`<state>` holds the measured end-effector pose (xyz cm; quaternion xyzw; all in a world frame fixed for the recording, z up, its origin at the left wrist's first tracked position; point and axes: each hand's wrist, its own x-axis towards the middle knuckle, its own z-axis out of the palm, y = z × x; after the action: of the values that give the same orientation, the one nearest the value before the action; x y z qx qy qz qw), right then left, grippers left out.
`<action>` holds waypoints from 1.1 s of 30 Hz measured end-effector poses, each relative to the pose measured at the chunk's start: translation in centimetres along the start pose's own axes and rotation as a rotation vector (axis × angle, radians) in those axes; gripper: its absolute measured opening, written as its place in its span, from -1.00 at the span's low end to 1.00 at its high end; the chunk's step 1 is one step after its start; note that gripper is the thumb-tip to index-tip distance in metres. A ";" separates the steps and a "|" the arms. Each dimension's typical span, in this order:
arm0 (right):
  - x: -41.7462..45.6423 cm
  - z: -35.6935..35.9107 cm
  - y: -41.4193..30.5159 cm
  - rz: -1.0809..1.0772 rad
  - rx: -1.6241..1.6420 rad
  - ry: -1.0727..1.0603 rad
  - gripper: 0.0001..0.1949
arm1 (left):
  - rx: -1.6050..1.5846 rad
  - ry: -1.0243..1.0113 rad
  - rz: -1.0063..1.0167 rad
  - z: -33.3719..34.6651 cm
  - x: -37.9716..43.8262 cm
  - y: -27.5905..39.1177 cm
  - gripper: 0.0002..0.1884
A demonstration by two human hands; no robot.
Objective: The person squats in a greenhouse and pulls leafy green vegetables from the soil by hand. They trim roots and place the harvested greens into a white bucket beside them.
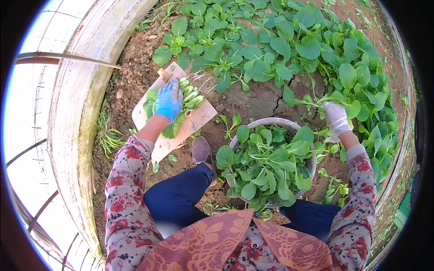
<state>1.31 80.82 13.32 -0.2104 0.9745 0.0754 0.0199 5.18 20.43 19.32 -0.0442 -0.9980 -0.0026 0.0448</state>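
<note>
My left hand (169, 101), in a blue glove, lies palm down over a bunch of leafy greens (190, 94). Its fingers are together; whether they curl around the bunch is hidden. The bunch rests on a pale board (202, 117) on the soil, leaves to the left and pale stem ends to the right. In a thin whitish glove, my right hand (335, 118) is closed on a leafy green plant (315, 100) at the edge of the growing bed. Between my arms stands a round bucket (311, 166) heaped with loose picked greens (268, 166).
A small tan ring (188, 113) and a brownish piece (164, 75) also sit on the board. Growing greens (251, 50) cover the soil ahead and to the right. A pale curved wall (78, 101) borders the left side. My shoe (202, 150) is between board and bucket.
</note>
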 end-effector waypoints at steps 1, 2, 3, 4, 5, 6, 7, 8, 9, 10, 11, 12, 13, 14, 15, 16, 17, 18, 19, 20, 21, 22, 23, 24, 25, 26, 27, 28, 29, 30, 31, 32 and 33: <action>-0.4 -2.2 -0.7 -0.027 -0.017 -0.035 -0.95 | 0.027 -0.027 0.016 -0.5 0.2 -0.4 -0.46; -0.7 -4.3 -1.6 -0.051 -0.033 -0.070 -0.90 | 0.055 -0.054 0.035 -1.0 0.4 -0.9 -0.46; -1.1 -5.9 -2.1 -0.068 -0.055 -0.103 -0.86 | 0.048 -0.090 0.040 -1.4 0.8 -1.2 -0.45; -1.5 -6.7 -2.3 -0.134 -0.089 -0.076 -0.75 | 0.042 -0.125 0.047 -2.0 1.2 -1.6 -0.45; -1.9 -8.0 -2.9 -0.127 -0.100 -0.055 -0.78 | 0.037 -0.161 0.054 -2.6 1.6 -2.0 -0.45; -2.5 -10.1 -3.9 -0.117 -0.114 -0.039 -0.82 | 0.024 -0.169 0.051 -2.6 2.2 -2.1 -0.45; -3.1 -11.5 -4.6 -0.107 -0.125 -0.024 -0.85 | 0.012 -0.178 0.047 -2.8 2.7 -2.2 -0.45; -3.6 -11.7 -4.8 -0.112 -0.185 0.023 -0.83 | 0.002 -0.188 0.044 -3.1 3.1 -2.2 -0.45; -4.0 -12.4 -5.0 -0.111 -0.181 0.050 -0.83 | -0.013 -0.198 0.045 -3.2 3.6 -2.1 -0.46; -4.2 -13.2 -5.5 -0.108 -0.178 0.076 -0.82 | -0.002 -0.117 0.099 -2.8 3.8 -2.3 -0.49; -4.5 -14.1 -6.0 -0.104 -0.175 0.103 -0.82 | -0.047 -0.190 0.068 -2.8 3.8 -2.4 -0.51; -4.8 -15.0 -6.6 -0.057 -0.169 0.062 -0.81 | -0.097 -0.263 0.045 -2.6 4.1 -1.9 -0.52; -5.0 -16.6 -7.2 -0.041 -0.149 0.038 -0.81 | -0.146 -0.340 0.021 -2.6 4.0 -1.4 -0.54; -4.8 -17.6 -7.9 -0.026 -0.091 0.038 -0.81 | -0.118 -0.295 -0.005 -2.1 3.6 -1.7 -0.54; -4.9 -18.5 -8.0 0.004 -0.043 0.029 -0.80 | -0.121 -0.304 -0.044 -2.5 3.5 -0.7 -0.54; -5.2 -19.5 -8.2 0.021 0.069 0.067 -0.77 | -0.127 -0.313 -0.081 -2.9 3.5 0.0 -0.54; -4.7 -20.4 -8.9 0.000 0.192 0.123 -0.74 | -0.086 -0.179 -0.011 -0.7 2.4 -3.6 -0.55; -5.1 -20.3 -8.8 0.004 0.335 0.174 -0.72 | -0.035 -0.134 0.088 -0.6 2.8 -3.5 -0.52; -5.4 -20.0 -8.9 0.001 0.487 0.240 -0.70 | 0.167 0.049 0.147 -1.6 2.8 -2.4 -0.49; -5.9 -19.8 -8.9 0.018 0.841 0.196 -0.72 | 0.116 0.108 0.183 -2.4 3.3 -0.9 -0.47; -6.3 -20.0 -9.2 0.022 1.200 0.156 -0.73 | 0.071 0.167 0.209 -4.3 3.6 0.8 -0.46; -7.1 -20.5 -9.6 0.055 1.554 0.044 -0.80 | -0.151 0.136 0.259 -6.8 3.6 3.3 -0.45; -7.8 -21.0 -10.1 0.008 1.627 0.040 -0.83 | -0.367 0.096 0.305 -9.4 3.0 6.3 -0.44; -8.2 -21.4 -10.6 -0.046 1.700 0.035 -0.87 | -0.528 -0.067 0.328 -11.6 2.0 9.0 -0.44; -8.5 -22.0 -11.3 -0.105 1.772 0.030 -0.90 | -0.686 -0.230 0.346 -13.8 0.7 11.7 -0.44; -9.2 -23.5 -12.9 0.020 1.804 0.023 -0.93 | -0.854 -0.352 0.382 -16.1 -1.0 14.2 -0.44; -9.6 -25.9 -14.9 0.082 1.746 0.055 -0.89 | -1.018 -0.473 0.401 -18.1 -2.9 16.2 -0.44; -10.4 -26.2 -15.8 0.076 1.800 0.033 -0.87 | -1.219 -0.527 0.417 -19.2 -4.7 18.1 -0.44; -11.3 -26.3 -16.0 0.081 1.848 0.024 -0.85 | -1.423 -0.587 0.447 -20.1 -5.8 20.1 -0.44; -11.6 -25.7 -16.3 -0.010 1.852 0.040 -0.82 | -1.439 -0.636 0.428 -21.4 -6.4 21.3 -0.46; -12.3 -26.6 -17.0 -0.004 1.862 -0.019 -0.80 | -1.457 -0.684 0.401 -22.5 -7.2 22.2 -0.47; -13.0 -27.7 -17.8 -0.001 1.866 -0.001 -0.79 | -1.475 -0.732 0.373 -23.1 -8.0 22.9 -0.48; -13.7 -28.5 -18.4 0.003 1.869 0.021 -0.78 | -1.514 -0.700 0.325 -23.3 -8.7 23.6 -0.50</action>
<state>21.22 65.38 39.91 -0.1082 0.6401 -0.7409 0.1720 17.99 42.98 41.79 -0.2035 -0.6648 -0.6493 -0.3083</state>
